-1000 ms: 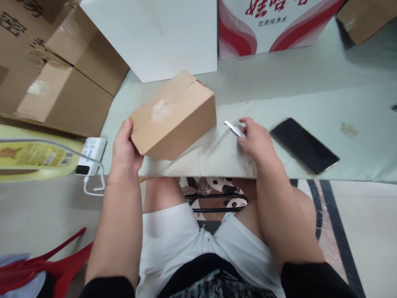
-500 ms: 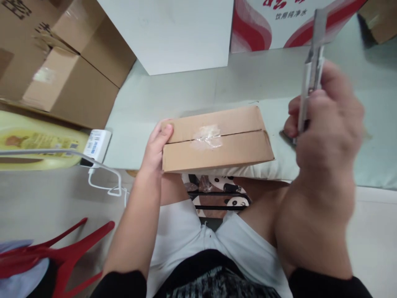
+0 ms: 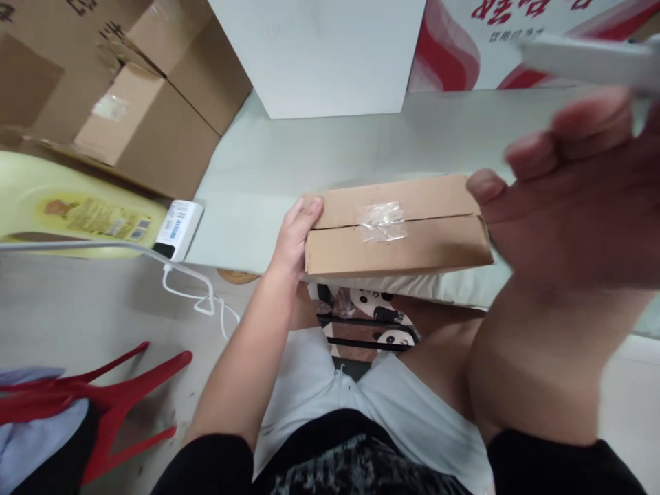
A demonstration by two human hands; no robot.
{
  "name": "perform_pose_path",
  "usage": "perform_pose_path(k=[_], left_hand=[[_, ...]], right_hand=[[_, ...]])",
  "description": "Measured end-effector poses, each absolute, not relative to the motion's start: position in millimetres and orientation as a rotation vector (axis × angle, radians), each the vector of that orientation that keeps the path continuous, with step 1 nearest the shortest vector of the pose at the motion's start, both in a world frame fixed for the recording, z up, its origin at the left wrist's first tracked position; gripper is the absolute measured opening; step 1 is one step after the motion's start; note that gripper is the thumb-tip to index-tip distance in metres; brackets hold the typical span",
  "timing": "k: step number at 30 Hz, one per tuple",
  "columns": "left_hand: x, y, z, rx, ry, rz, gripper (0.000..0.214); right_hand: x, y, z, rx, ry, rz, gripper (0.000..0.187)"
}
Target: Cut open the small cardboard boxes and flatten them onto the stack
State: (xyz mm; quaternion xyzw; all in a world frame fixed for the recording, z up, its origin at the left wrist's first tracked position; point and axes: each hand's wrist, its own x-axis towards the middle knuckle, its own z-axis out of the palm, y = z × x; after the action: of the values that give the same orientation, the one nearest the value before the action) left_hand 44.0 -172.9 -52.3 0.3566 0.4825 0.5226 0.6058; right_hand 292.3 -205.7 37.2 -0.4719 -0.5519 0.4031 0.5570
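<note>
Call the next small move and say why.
Probably lower the right hand, bringing its white tool toward the tape. The tape spans the seam of the box, the left hand holds one end, and the tool is apart from it.

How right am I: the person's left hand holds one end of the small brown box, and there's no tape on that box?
The tape part is wrong: the head view shows clear tape across the middle of the small brown box. The left hand does hold one end of it.
</note>
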Motion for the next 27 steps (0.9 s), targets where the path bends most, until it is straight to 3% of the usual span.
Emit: perform_pose_path(k=[2,6,9,27], left_hand=[[49,-173,-51,0.813,1.119,1.207,0.058],[55,-173,-52,0.829,1.103,1.204,0.056],[56,-174,-54,0.833,1.093,1.221,0.051],[54,-175,-56,0.845,1.104,1.197,0.05]], right_hand=[[285,-203,33,-0.94,-1.154,0.993,0.022],[270,-203,25,-0.867,-1.076,0.759,0.023],[270,-205,17,-0.938,-1.063,0.904,0.006],[269,-206,10,-1.201,-1.369,0.806,0.016]])
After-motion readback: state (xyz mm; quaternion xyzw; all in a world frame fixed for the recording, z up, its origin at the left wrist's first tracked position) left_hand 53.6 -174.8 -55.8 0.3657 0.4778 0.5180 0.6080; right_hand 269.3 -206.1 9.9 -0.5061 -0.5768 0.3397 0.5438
